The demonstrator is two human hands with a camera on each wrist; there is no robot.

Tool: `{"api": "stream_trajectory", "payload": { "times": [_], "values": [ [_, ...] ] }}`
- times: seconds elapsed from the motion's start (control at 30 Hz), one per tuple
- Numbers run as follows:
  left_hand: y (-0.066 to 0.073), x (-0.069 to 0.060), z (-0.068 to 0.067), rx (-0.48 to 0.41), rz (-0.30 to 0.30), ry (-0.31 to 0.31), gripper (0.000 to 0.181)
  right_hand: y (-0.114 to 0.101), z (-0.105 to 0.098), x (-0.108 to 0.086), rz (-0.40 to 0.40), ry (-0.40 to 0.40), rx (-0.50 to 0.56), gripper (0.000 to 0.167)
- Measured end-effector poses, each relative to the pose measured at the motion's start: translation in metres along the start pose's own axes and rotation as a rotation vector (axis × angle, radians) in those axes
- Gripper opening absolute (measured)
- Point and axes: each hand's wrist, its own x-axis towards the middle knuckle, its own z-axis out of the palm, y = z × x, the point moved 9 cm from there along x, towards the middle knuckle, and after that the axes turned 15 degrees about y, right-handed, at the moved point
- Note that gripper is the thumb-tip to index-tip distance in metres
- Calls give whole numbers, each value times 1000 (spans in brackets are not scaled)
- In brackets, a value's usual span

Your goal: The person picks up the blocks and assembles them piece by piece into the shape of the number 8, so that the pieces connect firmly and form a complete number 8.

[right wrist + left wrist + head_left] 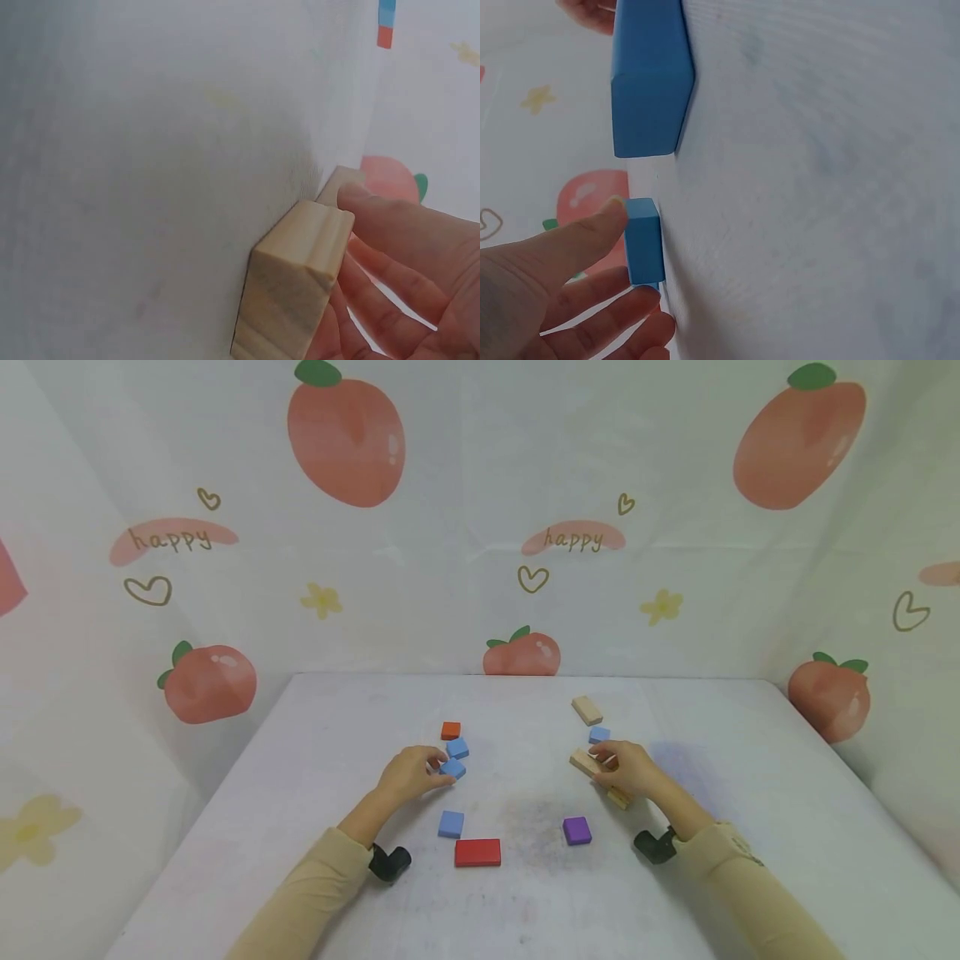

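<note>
The left hand [411,774] holds a blue block [452,768] on the left half of the table [517,752]; the head view hides part of this grip, but the left wrist view shows the thumb on one side of the block and the fingers on the other, in a narrow pinch; that view also brings another blue block [652,82] large into the foreground. The right hand [626,768] has its thumb and fingers closed narrowly about a wooden block [587,763] on the right half; the right wrist view shows the thumb tip against it, and nearer the camera a second wooden block [292,277] with its end face and grain plain, which the head view shows partly covered by the hand; whether the lower fingers touch this one, I cannot tell.

On the hanging cloth [450,568], the word "happy" can be read twice.

The table's back edge runs behind the farthest wooden piece [587,710]; a small blue piece [599,735] stands just beyond the right fingers; a blue cube [457,748] and an orange block [451,731] stand beyond the left hand; a wide stretch of table lies between the hands; nearer the person are a red block [477,852] and, apart from it, a purple block [577,831].
</note>
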Motion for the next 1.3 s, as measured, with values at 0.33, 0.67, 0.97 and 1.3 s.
{"api": "stream_trajectory", "payload": {
  "times": [0.33,0.67,0.97,1.3],
  "values": [
    [1,1,4,24,-18,-20,33,0,0,1,-13,16,-4,36],
    [0,1,4,48,-9,-24,34,-5,0,2,-26,9,-6,35],
    [1,1,4,47,-17,-26,35,-18,1,9,-101,-5,-15,29],
    [0,0,4,58,-23,-32,33,-32,8,19,-161,-10,30,27]
  ]
}}
